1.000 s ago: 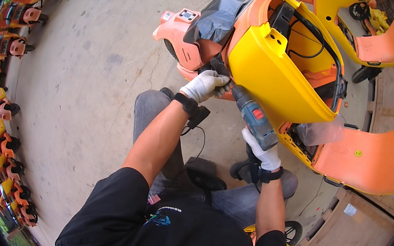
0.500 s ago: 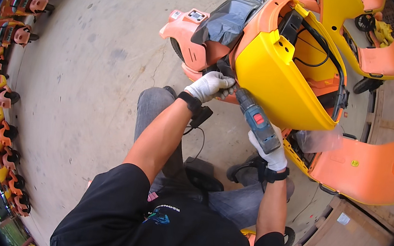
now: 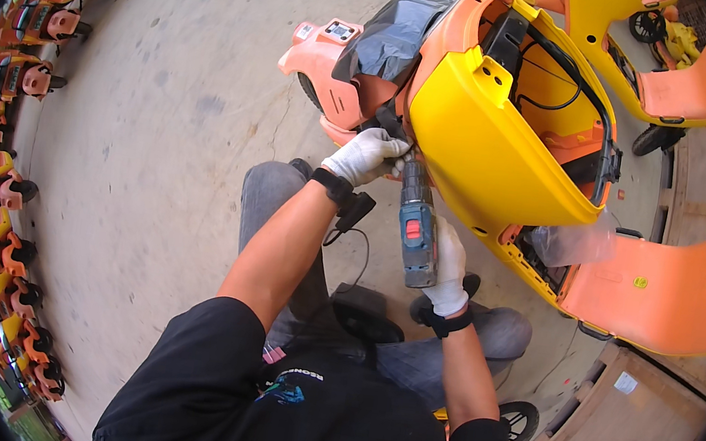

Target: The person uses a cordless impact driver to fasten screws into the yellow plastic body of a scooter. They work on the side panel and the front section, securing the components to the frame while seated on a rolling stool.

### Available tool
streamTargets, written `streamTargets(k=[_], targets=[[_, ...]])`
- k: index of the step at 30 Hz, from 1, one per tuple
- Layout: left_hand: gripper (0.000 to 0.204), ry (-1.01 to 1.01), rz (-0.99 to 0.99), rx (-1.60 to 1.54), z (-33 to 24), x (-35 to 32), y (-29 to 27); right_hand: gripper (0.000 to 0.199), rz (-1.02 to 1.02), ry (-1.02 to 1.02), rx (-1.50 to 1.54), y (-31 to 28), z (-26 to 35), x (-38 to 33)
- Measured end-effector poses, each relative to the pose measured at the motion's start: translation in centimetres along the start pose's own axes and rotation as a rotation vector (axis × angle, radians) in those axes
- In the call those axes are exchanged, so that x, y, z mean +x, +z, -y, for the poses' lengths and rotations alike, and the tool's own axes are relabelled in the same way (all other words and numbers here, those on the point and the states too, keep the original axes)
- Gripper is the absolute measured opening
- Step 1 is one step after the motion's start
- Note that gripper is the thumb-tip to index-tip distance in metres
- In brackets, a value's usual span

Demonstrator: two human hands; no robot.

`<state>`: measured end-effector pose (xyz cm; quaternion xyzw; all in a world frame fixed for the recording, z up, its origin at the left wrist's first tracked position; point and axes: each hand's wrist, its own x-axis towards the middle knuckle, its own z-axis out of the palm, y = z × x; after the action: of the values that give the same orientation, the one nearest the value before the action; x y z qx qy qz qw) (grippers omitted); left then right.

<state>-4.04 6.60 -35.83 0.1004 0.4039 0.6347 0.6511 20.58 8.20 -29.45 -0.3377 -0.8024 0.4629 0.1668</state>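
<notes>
My right hand [image 3: 450,266], in a white glove, grips a blue-grey cordless drill [image 3: 416,250] with a red switch. The drill's chuck points away from me at the lower edge of a yellow and orange vehicle body [image 3: 478,134]. My gloved left hand [image 3: 367,157] is pinched right beside the drill's tip; whatever lies between its fingers is too small to make out. Just beyond those fingers is a black part [image 3: 390,121] on the vehicle. Grey plastic wrapping [image 3: 402,33] covers part of the vehicle behind it.
An orange seat-like panel [image 3: 652,297] extends at the right, with clear plastic film [image 3: 575,241] at its inner end. Below it sits a wooden crate [image 3: 622,430]. Another yellow and orange vehicle [image 3: 682,89] stands far right. Several similar vehicles [image 3: 40,81] line the left side.
The drill has swung left and now points more straight away from me, its tip closer to my left fingers. My right hand has moved left with it; my left hand stays nearly in place.
</notes>
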Motion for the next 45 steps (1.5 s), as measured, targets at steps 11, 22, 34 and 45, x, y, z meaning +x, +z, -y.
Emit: streamTargets(k=[11, 22, 34, 45], targets=[[0.014, 0.145, 0.094, -0.008, -1.5, -0.7, -0.3, 0.031, -0.026, -0.206, -0.661, 0.1, 1.7, 2.0], [0.018, 0.235, 0.013, 0.055, -2.0, -0.6, 0.2, 0.032, -0.129, -0.170, -0.655, 3.7, 2.3, 1.8], [0.018, 0.205, 0.030, -0.009, -2.7, -0.8, 0.6, 0.032, -0.177, -0.069, -0.616, 6.8, 2.7, 1.6], [0.009, 0.292, 0.088, 0.406, -3.2, -1.1, 0.4, 0.035, -0.161, -0.096, -0.564, 6.9, 3.2, 1.3]])
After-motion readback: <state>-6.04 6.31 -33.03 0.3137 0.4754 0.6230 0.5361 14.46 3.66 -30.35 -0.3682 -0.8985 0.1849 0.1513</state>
